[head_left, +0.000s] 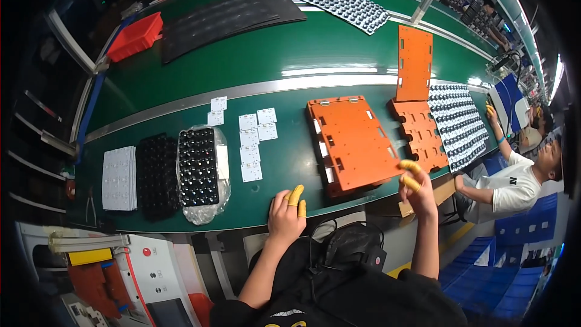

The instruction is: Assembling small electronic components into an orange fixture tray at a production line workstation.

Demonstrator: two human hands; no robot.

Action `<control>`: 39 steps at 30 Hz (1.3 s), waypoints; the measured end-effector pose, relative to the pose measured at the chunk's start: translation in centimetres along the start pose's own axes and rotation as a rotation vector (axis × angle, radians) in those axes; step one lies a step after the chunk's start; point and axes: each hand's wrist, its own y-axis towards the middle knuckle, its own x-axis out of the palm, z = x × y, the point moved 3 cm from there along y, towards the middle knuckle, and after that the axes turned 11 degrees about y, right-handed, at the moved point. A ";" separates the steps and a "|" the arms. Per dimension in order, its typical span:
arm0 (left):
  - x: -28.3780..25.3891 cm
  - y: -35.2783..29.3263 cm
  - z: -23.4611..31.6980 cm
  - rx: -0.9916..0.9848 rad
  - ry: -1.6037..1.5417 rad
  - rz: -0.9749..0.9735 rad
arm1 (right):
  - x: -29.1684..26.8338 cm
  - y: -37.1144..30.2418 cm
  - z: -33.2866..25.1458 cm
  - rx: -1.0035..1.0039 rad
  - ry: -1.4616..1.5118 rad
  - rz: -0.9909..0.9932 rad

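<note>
Here's the closed orange rectangular fixture box with a hinged lid [354, 142], sitting on the green-topped bench [281, 166] close to its front edge. It's long from back to front: hinges toward the bench's far edge, free end facing the person, that near end slanting a little right. The right hand [414, 183] is nearer, right at the box's near-right corner, so the box lies to its left and away; its yellow-covered fingertips are apart, though contact with the lid I can't tell. The left hand [287, 217] is curled at the bench's front edge, left of the box, and whether it pinches anything I can't tell. Just right, an opened orange fixture [416, 63] stands lid-up beside a white panel of black round parts [458, 127]. Leftward, small square white circuit boards [249, 138], then a plastic-wrapped black tray [198, 169] toward the bench's left end.
</note>
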 end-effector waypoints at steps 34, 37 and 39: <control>-0.1 -0.1 0.2 0.019 0.000 -0.099 | -0.4 -12.2 0.4 0.061 -0.136 0.412; 0.4 -0.2 0.5 0.051 0.059 -0.110 | -3.6 -18.7 -1.1 -0.031 0.004 0.550; 0.7 -0.4 0.8 0.068 0.103 -0.115 | -6.2 -22.3 -1.5 -0.125 0.068 0.678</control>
